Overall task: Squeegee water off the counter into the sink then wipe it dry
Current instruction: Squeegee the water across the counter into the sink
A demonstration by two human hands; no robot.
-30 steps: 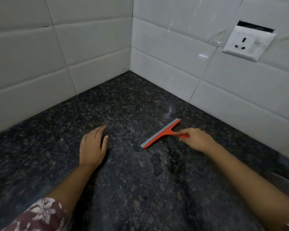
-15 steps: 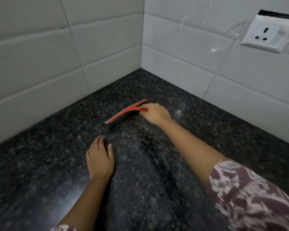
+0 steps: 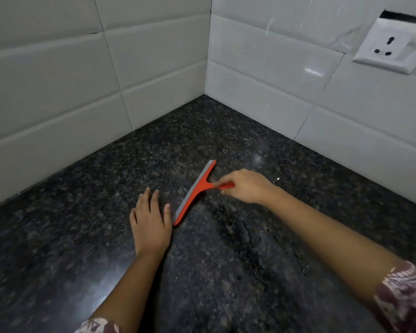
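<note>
Gripping the squeegee by its handle in my right hand, fingers curled round it, I held its blade on the counter at mid-frame to push water. My left hand lay flat and empty just beside the blade's lower end, likely bracing me.

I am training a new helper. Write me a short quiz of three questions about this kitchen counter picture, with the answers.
1. Which hand grips the handle of the red squeegee? A) left B) right C) both
2. True or false: the left hand lies flat on the counter, fingers straight.
3. Fill in: on the tiled wall, upper right, sits a white ____.

Key:
1. B, the right hand.
2. True.
3. socket.
</note>
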